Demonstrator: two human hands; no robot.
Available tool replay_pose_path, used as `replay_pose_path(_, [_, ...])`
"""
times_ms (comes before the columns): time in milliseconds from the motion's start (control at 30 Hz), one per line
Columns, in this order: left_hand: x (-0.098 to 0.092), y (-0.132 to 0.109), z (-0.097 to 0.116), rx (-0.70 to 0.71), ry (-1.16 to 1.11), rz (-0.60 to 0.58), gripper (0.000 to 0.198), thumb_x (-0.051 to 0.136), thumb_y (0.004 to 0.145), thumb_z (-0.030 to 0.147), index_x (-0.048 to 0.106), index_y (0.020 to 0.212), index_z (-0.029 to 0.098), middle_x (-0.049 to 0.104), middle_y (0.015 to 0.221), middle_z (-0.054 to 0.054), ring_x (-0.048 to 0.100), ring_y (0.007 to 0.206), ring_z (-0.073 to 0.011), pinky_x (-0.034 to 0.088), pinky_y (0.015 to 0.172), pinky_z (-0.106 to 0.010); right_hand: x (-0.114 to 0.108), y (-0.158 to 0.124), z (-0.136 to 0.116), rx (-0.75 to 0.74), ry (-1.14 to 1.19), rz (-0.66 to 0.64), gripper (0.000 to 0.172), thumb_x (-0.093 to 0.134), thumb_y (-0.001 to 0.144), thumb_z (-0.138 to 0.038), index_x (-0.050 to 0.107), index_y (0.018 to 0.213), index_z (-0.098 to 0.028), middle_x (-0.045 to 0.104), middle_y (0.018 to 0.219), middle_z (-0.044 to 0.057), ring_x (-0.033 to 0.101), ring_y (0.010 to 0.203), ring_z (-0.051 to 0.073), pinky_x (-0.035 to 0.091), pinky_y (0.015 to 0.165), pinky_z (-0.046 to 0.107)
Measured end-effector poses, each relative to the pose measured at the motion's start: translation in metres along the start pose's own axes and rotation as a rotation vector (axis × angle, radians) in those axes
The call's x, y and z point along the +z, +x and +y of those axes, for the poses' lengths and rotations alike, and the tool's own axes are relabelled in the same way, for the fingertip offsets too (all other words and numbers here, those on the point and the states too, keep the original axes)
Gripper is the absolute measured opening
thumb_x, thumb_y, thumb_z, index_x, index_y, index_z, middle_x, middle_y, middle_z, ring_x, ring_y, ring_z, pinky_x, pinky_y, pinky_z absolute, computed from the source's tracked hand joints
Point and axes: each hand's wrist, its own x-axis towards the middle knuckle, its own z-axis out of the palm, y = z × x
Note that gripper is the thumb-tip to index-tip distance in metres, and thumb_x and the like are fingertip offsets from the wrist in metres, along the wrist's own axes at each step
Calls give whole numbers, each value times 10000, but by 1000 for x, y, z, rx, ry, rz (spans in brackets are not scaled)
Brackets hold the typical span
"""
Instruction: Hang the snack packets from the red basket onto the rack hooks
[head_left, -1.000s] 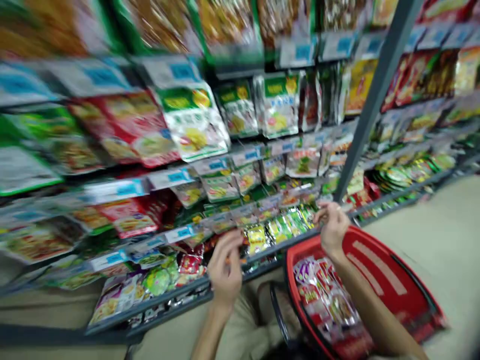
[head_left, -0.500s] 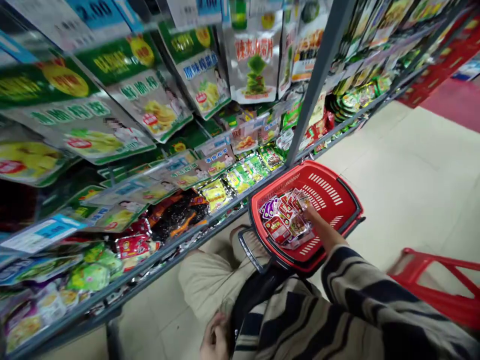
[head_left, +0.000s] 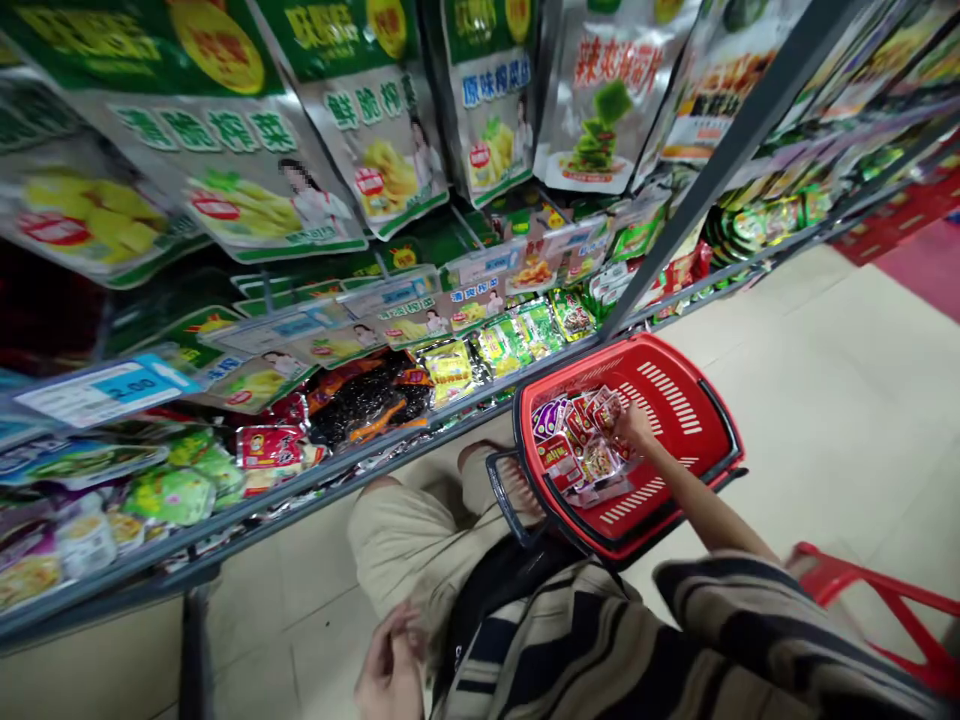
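My right hand (head_left: 636,428) is down inside a red shopping basket (head_left: 694,470), its fingers closed at the edge of a pile of small snack packets (head_left: 592,440). The packets are red, purple and clear, and they lie spread at the basket's shelf-side end. The fingertips are partly hidden among them. My left hand (head_left: 391,662) is beside my lap, fingers curled in towards the thumb, with nothing visible in it. The basket's dark handle (head_left: 510,495) leans towards my knee.
A shelf rack stands ahead, with hanging silver-green pickle pouches (head_left: 285,180) and bagged goods on its bottom shelf (head_left: 375,400). A grey upright post (head_left: 720,190) rises behind the basket. A red plastic stool (head_left: 885,600) is at the right. Tiled floor (head_left: 840,400) lies beyond the basket.
The camera view has shifted, so the shelf and basket appear further right. My right hand stays among the packets, its sleeve drawn back. My left hand sits slightly further left.
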Motion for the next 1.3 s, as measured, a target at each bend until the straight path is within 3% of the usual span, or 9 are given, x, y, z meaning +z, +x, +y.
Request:
replay_pose_path(100, [32, 2, 68, 118, -86, -254, 366, 715, 912, 574, 790, 1163, 318, 838, 1126, -22, 798, 1005, -289, 667, 835, -392, -40, -26, -15, 39, 271, -170, 108, 658, 954, -170, 753, 979, -123, 796, 885, 181, 800, 890, 274, 617, 766, 297])
replay_pose_path(200, [78, -3, 150, 472, -130, -553, 496, 742, 949, 522, 715, 1401, 320, 747, 1424, -64, 684, 1357, -301, 540, 1188, -442, -74, -78, -42, 77, 804, -466, 202, 589, 1048, -273, 734, 1003, -139, 809, 861, 148, 800, 765, 216, 665, 754, 282])
replay_pose_path(333, [123, -6, 233, 711, -153, -789, 553, 829, 898, 552, 746, 1317, 203, 801, 1175, -98, 737, 1111, -297, 590, 1026, -392, -96, -148, -91, 57, 1070, -684, 314, 583, 1085, -413, 720, 990, -147, 810, 853, 145, 770, 686, 177, 663, 693, 257])
replay_pose_path(433, [128, -4, 257, 541, -305, -882, 456, 756, 954, 603, 777, 1085, 167, 781, 924, -54, 698, 791, -201, 564, 726, -285, -99, -176, -121, -181, 1050, -569, 443, 644, 1052, -555, 721, 864, -162, 724, 695, 72, 645, 552, 141, 560, 536, 225])
replay_pose_path(567, [115, -1, 266, 441, -521, -936, 476, 862, 865, 587, 775, 1052, 157, 767, 890, -50, 689, 773, -178, 543, 703, -259, -98, -183, -149, -615, 938, -163, 363, 806, 948, -539, 758, 874, -187, 635, 750, 5, 535, 614, 111, 440, 521, 214])
replay_pose_path(733, [97, 1, 330, 641, -570, -719, 462, 786, 927, 621, 767, 929, 160, 739, 827, -47, 627, 705, -152, 502, 654, -264, -116, -187, -219, -900, 1000, -57, 308, 786, 970, -506, 744, 919, -205, 723, 999, 46, 671, 904, 165, 571, 795, 268])
replay_pose_path(900, [72, 7, 482, 1185, -569, -384, 380, 717, 1008, 562, 741, 915, 195, 735, 878, -62, 647, 794, -174, 535, 724, -303, -185, -184, -350, -1203, 1060, 81, 414, 737, 984, -625, 715, 1077, -222, 746, 966, 62, 702, 882, 200, 618, 758, 329])
replay_pose_path(1067, [63, 29, 618, 1500, -462, -47, 325, 677, 1066, 427, 655, 1326, 232, 726, 1179, -102, 707, 1015, -207, 583, 971, -398, -267, -122, -489, -1391, 1028, 336, 713, 502, 1003, -846, 711, 1154, -180, 742, 1023, 137, 728, 983, 262, 647, 791, 403])
replay_pose_path(1300, [66, 51, 672, 1652, -395, 161, 242, 548, 1123, 355, 701, 1257, 225, 704, 1251, -129, 702, 1112, -236, 578, 1056, -436, -309, -88, -571, -1461, 964, 480, 911, 398, 907, -997, 702, 1126, -166, 704, 949, 114, 691, 918, 247, 629, 746, 392])
